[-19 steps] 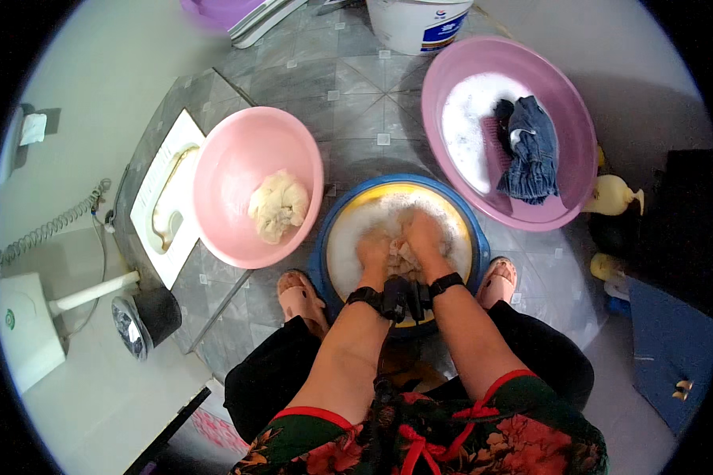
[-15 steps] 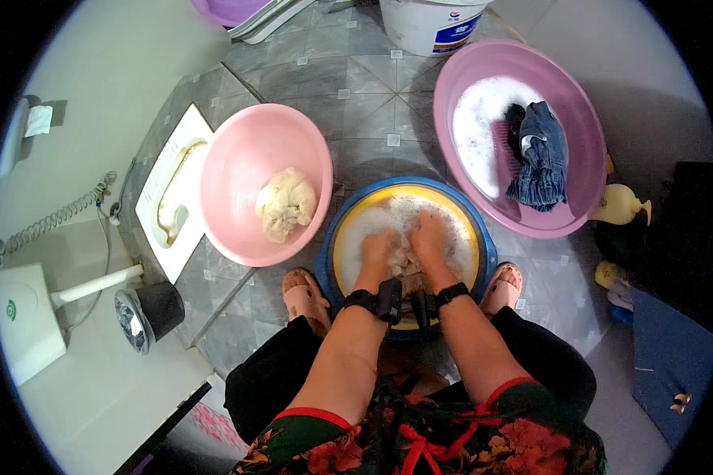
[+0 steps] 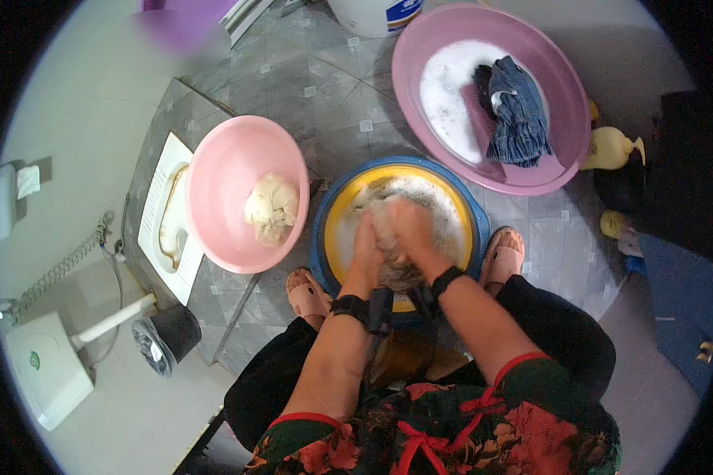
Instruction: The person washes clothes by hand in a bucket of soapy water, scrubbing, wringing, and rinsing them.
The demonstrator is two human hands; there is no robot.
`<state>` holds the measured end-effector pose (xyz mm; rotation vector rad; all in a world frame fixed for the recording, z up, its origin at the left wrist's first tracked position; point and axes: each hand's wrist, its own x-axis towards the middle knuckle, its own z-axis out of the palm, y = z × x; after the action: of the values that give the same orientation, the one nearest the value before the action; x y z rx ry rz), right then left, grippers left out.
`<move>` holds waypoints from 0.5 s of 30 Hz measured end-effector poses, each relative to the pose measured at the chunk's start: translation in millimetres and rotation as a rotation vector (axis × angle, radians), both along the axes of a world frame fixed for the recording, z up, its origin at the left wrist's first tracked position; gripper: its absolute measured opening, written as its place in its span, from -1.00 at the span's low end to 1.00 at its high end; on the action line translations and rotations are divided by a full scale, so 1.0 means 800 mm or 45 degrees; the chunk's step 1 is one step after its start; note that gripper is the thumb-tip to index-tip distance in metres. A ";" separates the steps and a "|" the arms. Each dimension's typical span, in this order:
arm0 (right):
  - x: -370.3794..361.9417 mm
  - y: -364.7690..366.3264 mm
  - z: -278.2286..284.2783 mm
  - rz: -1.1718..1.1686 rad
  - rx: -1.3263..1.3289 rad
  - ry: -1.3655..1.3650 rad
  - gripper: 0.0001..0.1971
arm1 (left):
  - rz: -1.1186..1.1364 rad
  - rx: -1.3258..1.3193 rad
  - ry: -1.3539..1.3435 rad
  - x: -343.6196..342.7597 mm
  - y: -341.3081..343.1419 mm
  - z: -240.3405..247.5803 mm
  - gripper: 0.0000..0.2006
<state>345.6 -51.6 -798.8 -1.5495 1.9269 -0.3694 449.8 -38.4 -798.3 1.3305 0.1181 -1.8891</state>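
Note:
Between my feet stands a blue basin (image 3: 478, 215) with a yellow inside, holding foamy, cloudy water. My left hand (image 3: 367, 247) and my right hand (image 3: 414, 231) are close together in its middle, fingers closed and somewhat blurred. A wet, pale cloth (image 3: 400, 275) is bunched between and under them, mostly hidden by hands and foam. Each wrist wears a black strap with a small dark device. Left of it, a crumpled cream cloth (image 3: 272, 207) lies in a pink basin (image 3: 223, 176).
At the far right, a mauve basin (image 3: 424, 127) holds suds, a washboard and blue denim (image 3: 519, 111). Beside it stands a cream pump bottle (image 3: 608, 149). A squat toilet (image 3: 163, 218) and a black bin (image 3: 176, 331) are at left, a white bucket (image 3: 364, 17) at the back.
My hands have come closer together, raised slightly from the suds with the cloth between them. The view has shifted, so the basins at the right appear higher and further left.

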 end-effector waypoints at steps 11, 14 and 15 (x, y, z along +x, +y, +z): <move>0.039 0.024 0.024 0.116 -0.075 -0.149 -0.70 | -0.045 -0.183 0.251 0.042 0.020 -0.071 -0.59; -0.014 -0.014 -0.004 -0.056 0.062 -0.087 -0.61 | -0.046 -0.110 0.071 0.008 -0.004 -0.007 -0.48; -0.017 -0.024 -0.005 -0.078 0.191 -0.082 -0.56 | -0.027 -0.157 0.158 0.005 -0.005 0.006 -0.44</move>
<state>332.1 -70.6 -802.5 -1.3687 1.9096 -0.2900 453.6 -42.8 -793.8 1.1366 0.0495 -1.9638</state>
